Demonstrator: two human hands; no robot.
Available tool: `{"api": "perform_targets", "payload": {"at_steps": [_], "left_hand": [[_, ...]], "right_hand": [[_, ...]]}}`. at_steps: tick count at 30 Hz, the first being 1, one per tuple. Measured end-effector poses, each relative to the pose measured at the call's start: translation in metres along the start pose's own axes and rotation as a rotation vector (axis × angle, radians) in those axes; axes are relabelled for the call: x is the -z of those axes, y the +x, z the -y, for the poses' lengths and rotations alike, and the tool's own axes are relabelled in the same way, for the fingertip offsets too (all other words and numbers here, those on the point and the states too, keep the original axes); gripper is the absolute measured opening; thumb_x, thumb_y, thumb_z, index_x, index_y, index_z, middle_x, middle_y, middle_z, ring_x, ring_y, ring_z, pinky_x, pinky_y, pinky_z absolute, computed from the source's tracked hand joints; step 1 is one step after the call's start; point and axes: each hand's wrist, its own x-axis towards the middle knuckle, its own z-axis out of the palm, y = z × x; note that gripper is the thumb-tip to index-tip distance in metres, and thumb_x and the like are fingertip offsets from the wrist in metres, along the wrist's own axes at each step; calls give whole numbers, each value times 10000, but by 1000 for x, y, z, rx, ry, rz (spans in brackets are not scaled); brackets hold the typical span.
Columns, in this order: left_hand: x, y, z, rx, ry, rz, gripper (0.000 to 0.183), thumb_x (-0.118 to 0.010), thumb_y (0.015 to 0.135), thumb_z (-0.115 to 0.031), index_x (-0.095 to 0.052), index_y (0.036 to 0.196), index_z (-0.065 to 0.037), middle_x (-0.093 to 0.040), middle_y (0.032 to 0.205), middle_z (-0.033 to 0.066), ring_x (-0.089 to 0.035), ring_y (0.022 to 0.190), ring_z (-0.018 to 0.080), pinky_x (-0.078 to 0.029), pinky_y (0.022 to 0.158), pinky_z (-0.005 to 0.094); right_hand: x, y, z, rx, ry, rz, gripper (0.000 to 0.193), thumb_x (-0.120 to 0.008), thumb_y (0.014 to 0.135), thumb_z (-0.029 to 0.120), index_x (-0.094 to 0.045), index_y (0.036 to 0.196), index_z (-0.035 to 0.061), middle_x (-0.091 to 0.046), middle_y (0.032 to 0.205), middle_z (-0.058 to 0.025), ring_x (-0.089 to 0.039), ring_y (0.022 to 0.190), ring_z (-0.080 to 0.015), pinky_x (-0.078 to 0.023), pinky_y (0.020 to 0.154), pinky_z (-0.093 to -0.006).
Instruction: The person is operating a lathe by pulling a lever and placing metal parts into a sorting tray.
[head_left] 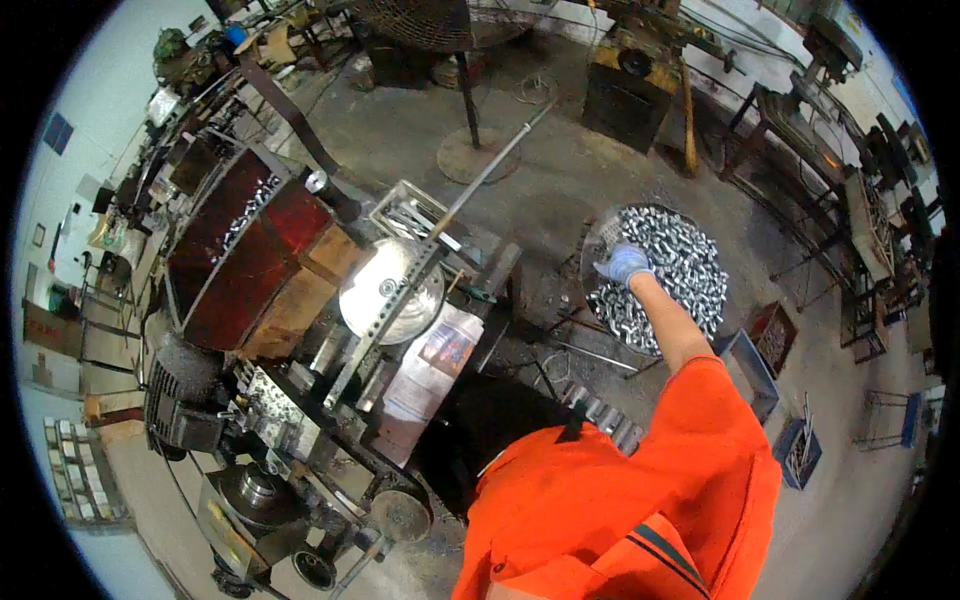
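My right arm, in an orange short sleeve, stretches out over a wide round basket [603, 235] on a low support. On it, my right hand [624, 264] wears a pale bluish glove and reaches down at the left side of a heap of shiny curved metal fittings [672, 262]. The glove's fingertips point left; they are too small and blurred to show whether they grip a fitting. My left hand is out of sight. Beside me on the left, a large red hopper [215, 300] holds more of these shiny pieces [247, 215].
A shiny round disc [365, 300] lies under a long perforated bar [385, 315], with a printed sheet [428, 370] beside it. Machinery [280, 415] fills the lower left. A standing fan [415, 20] is ahead. Blue bins [748, 370] sit right of the basket.
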Motion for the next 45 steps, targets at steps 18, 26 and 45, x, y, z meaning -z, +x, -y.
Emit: {"api": "perform_targets", "payload": {"at_steps": [18, 26, 45], "left_hand": [[-10, 0, 5, -155, 42, -66, 383, -633, 829, -325, -495, 1110, -104, -600, 715, 106, -530, 578, 180, -427, 500, 326], [-112, -134, -99, -625, 586, -139, 478, -549, 866, -375, -509, 1149, 8, -627, 891, 164, -564, 762, 244, -455, 674, 376], [-400, -195, -80, -107, -756, 964, 382, -473, 897, -410, -577, 1015, -62, -644, 888, 121, -623, 712, 197, -508, 620, 294]], "right_hand": [[10, 3, 3, 93, -120, 69, 573, -545, 732, 561, -672, 946, 44, -637, 993, -171, -594, 970, -313, -439, 880, -392], [23, -43, 61, 368, 980, -141, 323, -641, 794, 322, -670, 881, 13, -677, 842, -107, -641, 759, -199, -489, 729, -319], [60, -277, 300, 1642, 1071, 90, 337, -730, 665, 267, -632, 933, 87, -510, 1154, -139, -497, 1032, -333, -418, 867, -427]]}}
